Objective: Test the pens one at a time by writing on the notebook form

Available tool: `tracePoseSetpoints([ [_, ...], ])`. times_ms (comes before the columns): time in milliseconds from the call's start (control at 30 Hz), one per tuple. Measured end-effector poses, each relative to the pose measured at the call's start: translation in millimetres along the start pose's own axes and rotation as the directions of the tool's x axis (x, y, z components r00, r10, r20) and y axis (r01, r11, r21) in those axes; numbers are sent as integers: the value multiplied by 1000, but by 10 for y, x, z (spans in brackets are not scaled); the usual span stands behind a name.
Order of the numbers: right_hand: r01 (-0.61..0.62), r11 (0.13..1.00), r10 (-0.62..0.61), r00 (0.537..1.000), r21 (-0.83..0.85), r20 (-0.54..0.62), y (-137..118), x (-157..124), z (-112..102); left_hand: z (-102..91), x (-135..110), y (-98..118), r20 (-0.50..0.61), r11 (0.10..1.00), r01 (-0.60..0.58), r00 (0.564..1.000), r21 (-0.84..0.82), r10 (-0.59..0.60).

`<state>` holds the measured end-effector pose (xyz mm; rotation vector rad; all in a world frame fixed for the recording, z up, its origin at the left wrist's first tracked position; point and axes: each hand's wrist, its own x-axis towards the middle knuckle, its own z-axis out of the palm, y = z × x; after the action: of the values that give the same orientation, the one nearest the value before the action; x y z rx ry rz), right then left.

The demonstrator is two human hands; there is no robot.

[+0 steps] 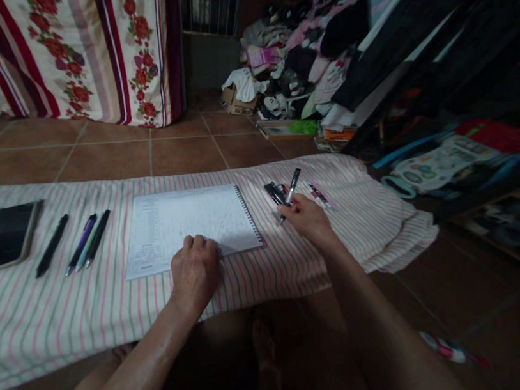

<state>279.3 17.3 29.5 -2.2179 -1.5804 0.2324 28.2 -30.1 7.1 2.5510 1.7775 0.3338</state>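
A spiral notebook [191,221] lies open on a pink-striped cloth [39,310] spread over the floor. My left hand [196,270] rests on the notebook's near edge with its fingers curled down onto the page. My right hand [305,215] is just right of the notebook, pinched on a dark pen [291,189] that points up and away. Under that pen lies a small heap of other pens [275,193].
Three pens [83,240] and a dark phone [4,236] lie in a row on the cloth to the left. A floral mattress [75,53] stands behind. Heaped clothes [308,52] and dark shelves [453,51] fill the right. My bare legs show below.
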Motion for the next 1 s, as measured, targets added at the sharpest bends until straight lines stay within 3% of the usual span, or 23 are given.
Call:
tracePoseSetpoints([
  [133, -38, 970, 49, 998, -240, 42, 267, 143, -106, -7, -9, 2, 5, 1000, -4, 1000, -5, 4],
  [300, -48, 924, 91, 991, -379, 95, 497, 273, -118, -7, -15, 1, 6, 1000, -10, 1000, 2, 10],
  [1000, 75, 878, 13, 984, -473, 180, 564, 564, -6, 19, -19, -11, 1, 999, -26, 1000, 23, 26],
])
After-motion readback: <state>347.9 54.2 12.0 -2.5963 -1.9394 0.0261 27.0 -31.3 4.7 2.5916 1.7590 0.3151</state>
